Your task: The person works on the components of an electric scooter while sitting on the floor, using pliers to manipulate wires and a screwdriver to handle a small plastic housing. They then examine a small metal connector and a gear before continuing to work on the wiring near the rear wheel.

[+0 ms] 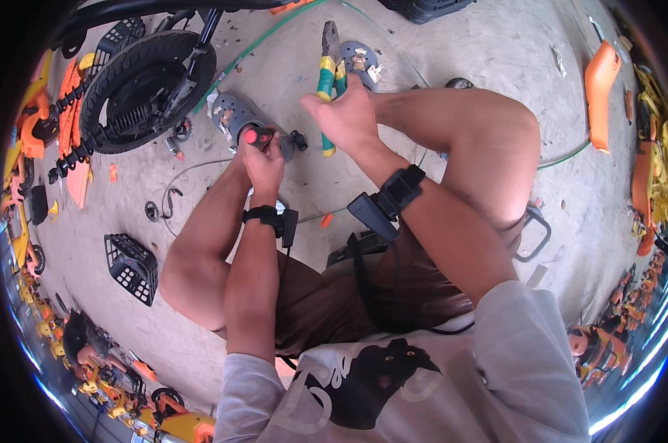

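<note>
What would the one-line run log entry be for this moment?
left hand: grips small part with red end | right hand: holds green-yellow-handled pliers, nose up | bicycle wheel: on concrete floor, left | black basket: lower left

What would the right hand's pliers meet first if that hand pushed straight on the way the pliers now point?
Probably the grey clog just past the tips of the pliers in the right hand; depth is unclear.

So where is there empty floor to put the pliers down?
Bare floor lies past the right knee, up to the orange part. Another bare patch sits between the black basket and the wheel. Between the shoes, by the pliers and small parts, and along both edges, it is crowded.
</note>
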Demonstrator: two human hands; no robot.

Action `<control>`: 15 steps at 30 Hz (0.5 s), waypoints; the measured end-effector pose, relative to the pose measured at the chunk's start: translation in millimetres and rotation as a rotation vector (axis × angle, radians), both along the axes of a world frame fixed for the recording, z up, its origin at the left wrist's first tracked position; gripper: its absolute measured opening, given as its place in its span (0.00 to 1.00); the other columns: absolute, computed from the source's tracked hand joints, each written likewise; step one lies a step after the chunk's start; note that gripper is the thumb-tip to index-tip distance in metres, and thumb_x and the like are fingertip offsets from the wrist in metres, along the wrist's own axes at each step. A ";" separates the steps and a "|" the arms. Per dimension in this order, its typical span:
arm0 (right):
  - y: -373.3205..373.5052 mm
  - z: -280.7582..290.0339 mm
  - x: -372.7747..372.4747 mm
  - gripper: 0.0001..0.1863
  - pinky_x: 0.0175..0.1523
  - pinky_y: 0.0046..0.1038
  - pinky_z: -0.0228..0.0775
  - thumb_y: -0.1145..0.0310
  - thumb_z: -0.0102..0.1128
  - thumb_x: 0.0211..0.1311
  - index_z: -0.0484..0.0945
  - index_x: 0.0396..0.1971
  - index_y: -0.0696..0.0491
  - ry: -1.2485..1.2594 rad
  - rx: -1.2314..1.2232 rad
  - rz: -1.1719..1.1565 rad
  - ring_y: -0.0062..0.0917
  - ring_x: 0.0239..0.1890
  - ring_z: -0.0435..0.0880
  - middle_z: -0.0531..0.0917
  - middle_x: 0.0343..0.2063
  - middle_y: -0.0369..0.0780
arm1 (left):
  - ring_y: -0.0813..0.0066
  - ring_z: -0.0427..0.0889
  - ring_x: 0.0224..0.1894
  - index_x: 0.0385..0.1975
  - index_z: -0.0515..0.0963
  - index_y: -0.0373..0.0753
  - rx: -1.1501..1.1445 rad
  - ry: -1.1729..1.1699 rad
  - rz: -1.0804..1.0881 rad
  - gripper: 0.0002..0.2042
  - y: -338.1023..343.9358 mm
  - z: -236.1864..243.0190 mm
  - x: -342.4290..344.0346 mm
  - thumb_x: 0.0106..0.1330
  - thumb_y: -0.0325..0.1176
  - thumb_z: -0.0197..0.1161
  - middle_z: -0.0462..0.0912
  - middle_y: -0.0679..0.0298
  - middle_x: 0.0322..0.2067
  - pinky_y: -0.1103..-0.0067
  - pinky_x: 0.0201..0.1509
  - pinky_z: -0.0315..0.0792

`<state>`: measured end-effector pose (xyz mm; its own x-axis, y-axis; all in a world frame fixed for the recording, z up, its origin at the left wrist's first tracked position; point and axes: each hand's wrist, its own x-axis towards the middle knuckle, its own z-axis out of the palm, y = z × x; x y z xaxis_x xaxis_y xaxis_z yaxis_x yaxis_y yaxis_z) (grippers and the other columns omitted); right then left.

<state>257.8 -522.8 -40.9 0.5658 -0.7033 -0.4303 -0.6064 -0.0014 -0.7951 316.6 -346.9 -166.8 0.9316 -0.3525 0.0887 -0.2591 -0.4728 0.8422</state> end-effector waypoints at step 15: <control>-2.8 -1.9 -0.3 0.32 0.39 0.33 0.73 0.59 0.64 0.40 0.67 0.43 0.65 0.007 0.019 0.030 0.36 0.32 0.82 0.80 0.27 0.49 | 0.65 0.85 0.39 0.41 0.68 0.33 -0.036 0.068 -0.089 0.11 -17.0 -21.3 -15.3 0.62 0.24 0.61 0.83 0.54 0.36 0.75 0.42 0.77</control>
<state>257.5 -525.5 -42.9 0.5834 -0.6779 -0.4473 -0.6116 -0.0043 -0.7912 301.3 -363.9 -188.1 0.9011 -0.4316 0.0411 -0.2407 -0.4193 0.8753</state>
